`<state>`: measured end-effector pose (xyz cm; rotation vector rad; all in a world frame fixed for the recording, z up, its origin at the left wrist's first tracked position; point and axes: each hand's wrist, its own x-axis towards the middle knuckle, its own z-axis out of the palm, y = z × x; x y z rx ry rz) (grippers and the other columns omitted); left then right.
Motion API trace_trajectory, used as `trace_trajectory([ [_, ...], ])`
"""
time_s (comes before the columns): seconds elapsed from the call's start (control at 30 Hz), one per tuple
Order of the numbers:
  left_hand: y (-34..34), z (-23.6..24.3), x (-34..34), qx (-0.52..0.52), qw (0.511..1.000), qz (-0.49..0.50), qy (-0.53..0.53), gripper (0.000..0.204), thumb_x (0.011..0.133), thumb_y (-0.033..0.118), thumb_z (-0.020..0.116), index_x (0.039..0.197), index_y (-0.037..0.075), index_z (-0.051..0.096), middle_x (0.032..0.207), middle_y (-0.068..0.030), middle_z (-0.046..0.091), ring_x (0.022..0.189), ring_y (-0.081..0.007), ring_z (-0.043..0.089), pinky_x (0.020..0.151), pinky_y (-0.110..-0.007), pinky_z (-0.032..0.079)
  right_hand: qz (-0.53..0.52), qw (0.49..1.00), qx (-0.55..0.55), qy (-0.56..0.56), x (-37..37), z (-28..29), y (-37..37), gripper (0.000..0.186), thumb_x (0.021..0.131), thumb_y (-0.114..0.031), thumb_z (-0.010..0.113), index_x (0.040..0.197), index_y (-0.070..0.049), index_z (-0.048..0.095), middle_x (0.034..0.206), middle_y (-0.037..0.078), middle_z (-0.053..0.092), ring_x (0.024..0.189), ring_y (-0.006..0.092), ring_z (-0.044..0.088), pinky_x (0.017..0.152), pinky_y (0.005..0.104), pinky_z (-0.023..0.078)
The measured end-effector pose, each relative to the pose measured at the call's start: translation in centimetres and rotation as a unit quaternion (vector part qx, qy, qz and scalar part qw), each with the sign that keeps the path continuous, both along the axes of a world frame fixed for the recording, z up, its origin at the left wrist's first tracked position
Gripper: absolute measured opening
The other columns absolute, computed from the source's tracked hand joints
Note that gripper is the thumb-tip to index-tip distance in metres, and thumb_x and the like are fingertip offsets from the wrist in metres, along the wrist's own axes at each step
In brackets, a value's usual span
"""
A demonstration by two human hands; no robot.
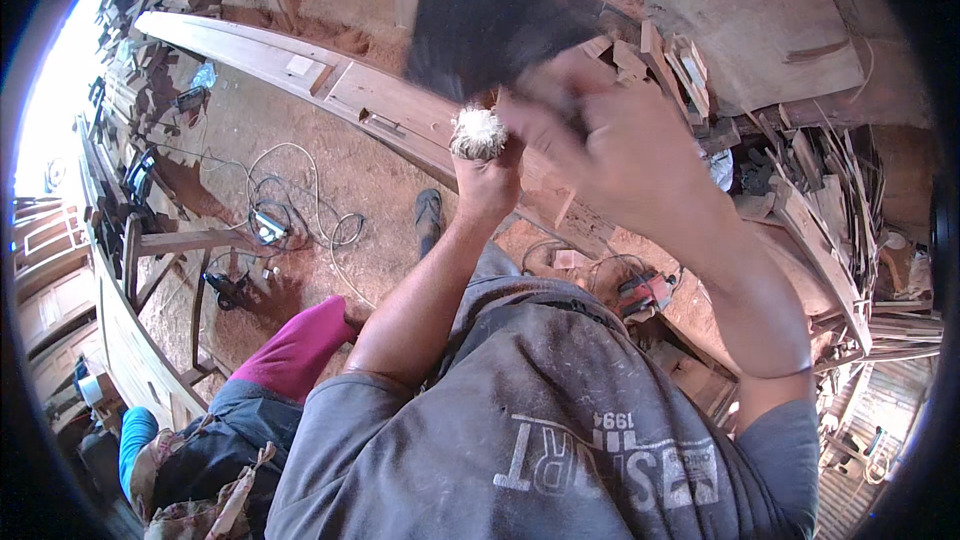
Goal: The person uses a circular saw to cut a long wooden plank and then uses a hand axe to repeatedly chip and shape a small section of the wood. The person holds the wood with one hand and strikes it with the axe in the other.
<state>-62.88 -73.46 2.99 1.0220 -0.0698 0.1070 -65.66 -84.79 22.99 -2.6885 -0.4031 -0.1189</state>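
Note:
My left hand (487,185) is closed around an upright tool, apparently a chisel (480,133). Only its round, pale, frayed handle end shows above the fist; the lower part is hidden. Close beside it on the right, my right hand (605,135) is smeared by motion, its fingers seemingly closed on a dark block-shaped mallet (490,25). The mallet's head is blurred and its handle cannot be made out. Beneath both hands runs a long wooden beam (395,100) with a slot cut in its face.
Another person in a pink sleeve (300,345) is at the lower left. Corded power tools (268,227) lie on the dusty floor, and a red power tool (645,292) sits right of my waist. Wood offcuts (830,220) are piled at the right, with a plywood sheet (740,15) behind.

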Motion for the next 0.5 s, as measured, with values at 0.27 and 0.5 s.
trace_trajectory([
  [0.27, 0.6, 0.6, -0.4, 0.156, 0.988, -0.011, -0.021, 0.012, 0.094, 0.008, 0.069, 0.085, 0.001, 0.064, 0.076, -0.0041, 0.064, 0.072, -0.0154, 0.057, 0.069, -0.032, 0.048, 0.008, 0.998, 0.06, 0.023, 0.7, 5.5, 0.6, 0.065, 0.094, -0.053, 0.065, 0.114, 0.008, 0.063, 0.088, 0.023, 0.071, 0.084, 0.0401, 0.07, 0.076, 0.0452, 0.053],
  [0.5, 0.4, 0.5, -0.9, 0.341, 0.922, 0.016, -0.184, 0.013, 0.092, 0.012, 0.072, 0.087, 0.002, 0.067, 0.082, -0.0093, 0.068, 0.077, -0.0266, 0.065, 0.074, -0.039, 0.05, -0.017, 0.998, 0.051, -0.013, -0.9, 2.5, -1.5, 0.06, 0.097, -0.051, 0.062, 0.115, 0.007, 0.064, 0.081, 0.02, 0.072, 0.08, 0.0406, 0.07, 0.077, 0.0451, 0.053],
])
